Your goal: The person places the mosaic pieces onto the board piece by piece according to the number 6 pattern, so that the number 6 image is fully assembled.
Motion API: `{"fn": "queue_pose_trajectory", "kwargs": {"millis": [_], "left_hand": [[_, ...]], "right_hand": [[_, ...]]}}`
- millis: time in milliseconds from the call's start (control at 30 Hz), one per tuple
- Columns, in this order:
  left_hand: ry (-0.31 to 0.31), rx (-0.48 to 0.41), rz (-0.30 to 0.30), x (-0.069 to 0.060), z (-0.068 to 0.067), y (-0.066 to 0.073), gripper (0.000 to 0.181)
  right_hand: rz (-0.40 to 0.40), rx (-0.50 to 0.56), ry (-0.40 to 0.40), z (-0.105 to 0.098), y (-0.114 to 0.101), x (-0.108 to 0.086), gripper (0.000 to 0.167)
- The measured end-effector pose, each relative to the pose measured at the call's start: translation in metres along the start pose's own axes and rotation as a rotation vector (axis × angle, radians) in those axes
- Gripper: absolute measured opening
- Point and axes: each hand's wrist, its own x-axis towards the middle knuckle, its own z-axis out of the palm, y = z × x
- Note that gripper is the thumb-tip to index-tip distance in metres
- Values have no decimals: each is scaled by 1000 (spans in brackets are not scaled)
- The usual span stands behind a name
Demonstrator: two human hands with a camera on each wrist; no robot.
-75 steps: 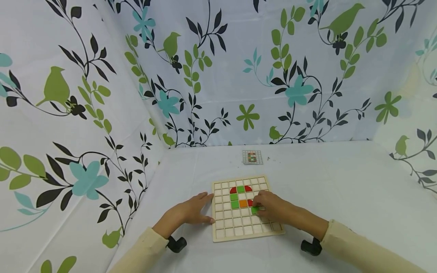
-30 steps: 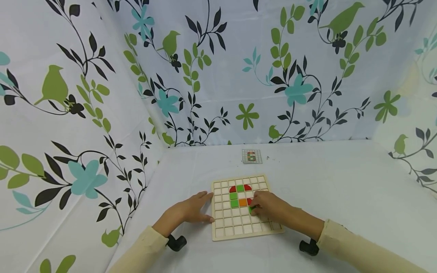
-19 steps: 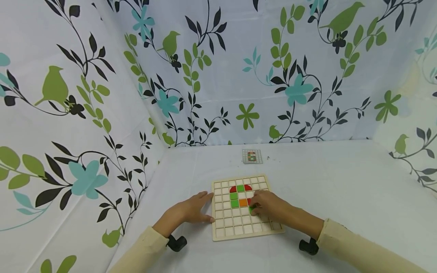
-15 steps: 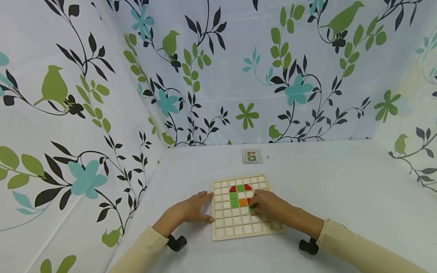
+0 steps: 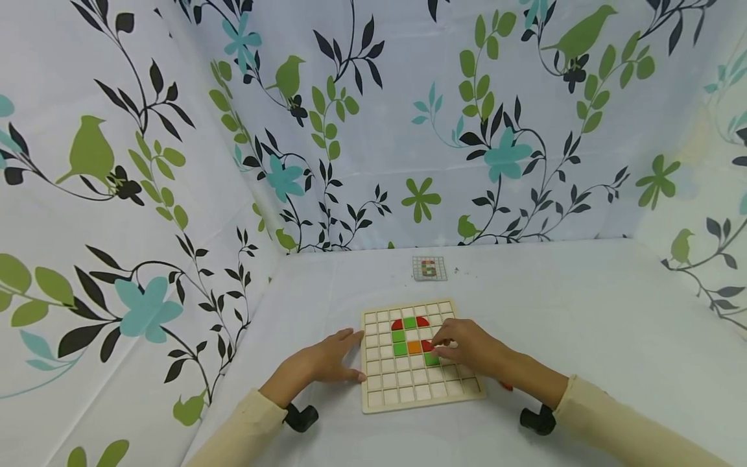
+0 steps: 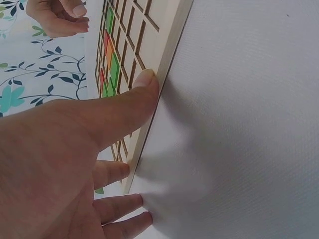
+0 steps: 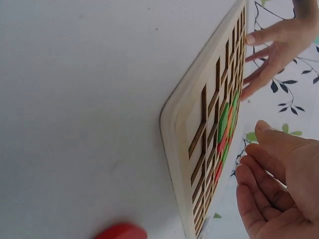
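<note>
A wooden grid board (image 5: 390, 383) lies on the white cloth, with several coloured tiles set in its cells. My left hand (image 5: 329, 358) is at the board's left side, its thumb (image 6: 145, 79) on the rim and its other fingers along the edge. Over the board's right half is my right hand (image 5: 475, 350), fingers loosely bent and nothing seen between them. Just by its fingertips a green tile (image 5: 431, 359) sits in a cell below a red tile (image 5: 426, 346). An orange tile (image 5: 414, 347) is left of the red one.
A small printed card (image 5: 428, 268) with a coloured grid pattern lies behind the board. A red piece (image 7: 122, 232) rests on the cloth right of the board, partly hidden by my right forearm in the head view. Patterned cloth walls (image 5: 327, 194) stand behind and beside.
My right hand has let go of the green tile and drawn back a little to the right, leaving the tile in its cell. The left hand stays at the board's edge.
</note>
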Motion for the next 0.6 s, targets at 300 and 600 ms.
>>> {"fn": "queue_pose_trajectory", "kwargs": {"millis": [300,600], "left_hand": [[1,-8,-8,-3,1,-1,96],[7,0,-5,-1,1,-1,95]], "right_hand": [[77,18,76,-15,16,-15,13],[148,-37,145,-38,27,-34,20]]}}
